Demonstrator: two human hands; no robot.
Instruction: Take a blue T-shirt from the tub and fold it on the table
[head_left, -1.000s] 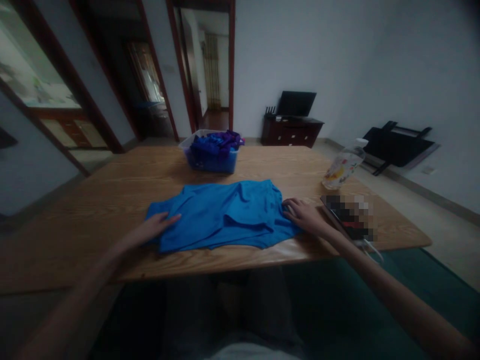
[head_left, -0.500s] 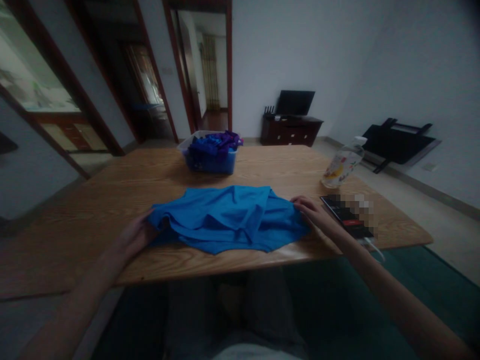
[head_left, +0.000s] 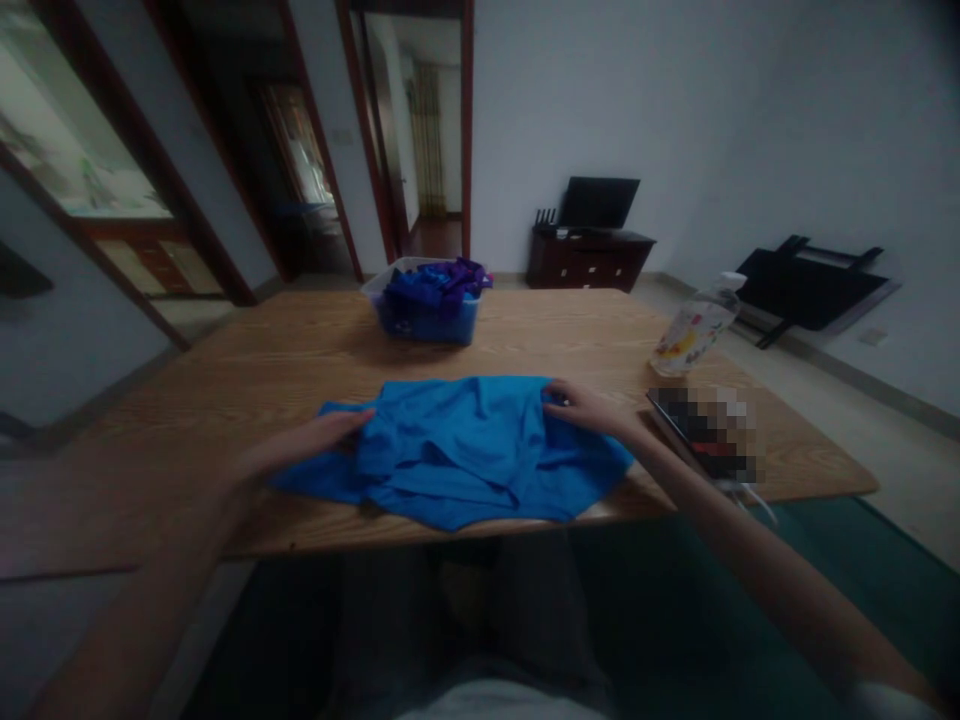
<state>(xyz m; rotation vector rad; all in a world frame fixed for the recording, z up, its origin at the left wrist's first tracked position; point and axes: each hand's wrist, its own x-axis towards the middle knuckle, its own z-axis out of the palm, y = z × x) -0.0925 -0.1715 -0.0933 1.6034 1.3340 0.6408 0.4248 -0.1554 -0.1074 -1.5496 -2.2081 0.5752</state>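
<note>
1. We have the blue garment (head_left: 465,455) lying rumpled on the table (head_left: 247,370), at the near edge, with its front hem hanging slightly over the lip.
2. The left hand (head_left: 319,442) meets the cloth at its 9 o'clock side. The fingers lie against a raised fold, but the picture is too dim for us to tell whether that grip is closed or resting flat.
3. The right hand (head_left: 583,408) sits at about 2 o'clock on the garment, and its grip looks pinched on the upper edge of the fabric.
4. To handle this well, we judge that both hands should take matching points on the cloth and pull it taut and level, so the creases in the middle flatten out.
5. Watch the 3 o'clock side: a phone (head_left: 701,435) lies just beside the right wrist, and a bottle (head_left: 694,328) stands beyond it at 2 o'clock.
6. At 12 o'clock, well apart, a clear tub of clothes (head_left: 429,312) sits on the table.
</note>
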